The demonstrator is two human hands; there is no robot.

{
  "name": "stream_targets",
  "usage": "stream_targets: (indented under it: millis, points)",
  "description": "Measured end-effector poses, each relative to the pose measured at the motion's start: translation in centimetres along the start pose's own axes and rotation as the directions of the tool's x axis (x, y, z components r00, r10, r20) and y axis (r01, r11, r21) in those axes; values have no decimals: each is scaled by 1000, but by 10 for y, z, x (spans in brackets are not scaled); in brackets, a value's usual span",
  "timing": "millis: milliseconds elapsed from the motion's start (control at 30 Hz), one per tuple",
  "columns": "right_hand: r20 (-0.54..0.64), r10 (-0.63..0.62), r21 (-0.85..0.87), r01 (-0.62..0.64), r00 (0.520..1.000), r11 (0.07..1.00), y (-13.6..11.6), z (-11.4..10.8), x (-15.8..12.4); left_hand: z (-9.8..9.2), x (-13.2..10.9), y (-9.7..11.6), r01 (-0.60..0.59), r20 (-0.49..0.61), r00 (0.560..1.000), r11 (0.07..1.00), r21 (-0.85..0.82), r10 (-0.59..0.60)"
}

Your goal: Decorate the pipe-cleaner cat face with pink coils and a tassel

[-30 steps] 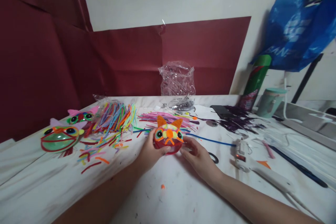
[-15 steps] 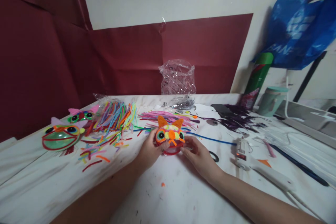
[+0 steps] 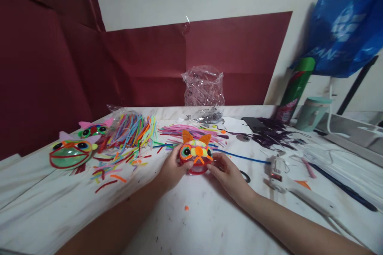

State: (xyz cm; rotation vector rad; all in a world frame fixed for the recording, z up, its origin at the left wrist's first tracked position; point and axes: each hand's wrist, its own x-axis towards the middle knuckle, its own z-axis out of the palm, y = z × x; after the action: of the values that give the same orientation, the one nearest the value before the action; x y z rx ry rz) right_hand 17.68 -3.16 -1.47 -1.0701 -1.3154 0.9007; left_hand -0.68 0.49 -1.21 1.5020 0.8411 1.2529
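1. Your left hand [image 3: 173,169] curls around the left side of the small, orange, pipe-cleaner-trimmed cat-faced dome [image 3: 196,154], thumb on its front edge.
2. Your right hand [image 3: 229,173] presses bent fingertips against the dome's right side. The piece sits gripped between both hands on the white, stained table [image 3: 206,223], near the middle.
3. Just behind the dome lies a fan of pink pipe-cleaner strands [image 3: 191,130]. A long blue pipe cleaner [image 3: 242,158] runs rightward past your right hand.
4. Beside your right wrist sits a small black ring [image 3: 245,176], and just beyond it a white glue gun [image 3: 277,173].
5. To your left, well apart, a heap of multicoloured pipe-cleaner pieces [image 3: 131,129] spills toward a green dome face with big eyes [image 3: 70,154].
6. Farther back, a crumpled clear plastic bag [image 3: 204,86] stands against the maroon paper, and dark purple scraps [image 3: 272,135] lie at the right.
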Motion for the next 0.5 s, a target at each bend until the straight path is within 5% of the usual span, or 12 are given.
stream_targets:
  millis: [267, 500]
  points:
    - [16, 7, -39, -6, 1000, 999, -5, 0, -3, 4, -3, 6, 2, 0, 1000, 1000, 14, -2]
    - [-4, 24, -27, -24, 1000, 999, -5, -1, -1, 1, -2, 9, 69, 127, 990, 994, -83, -58]
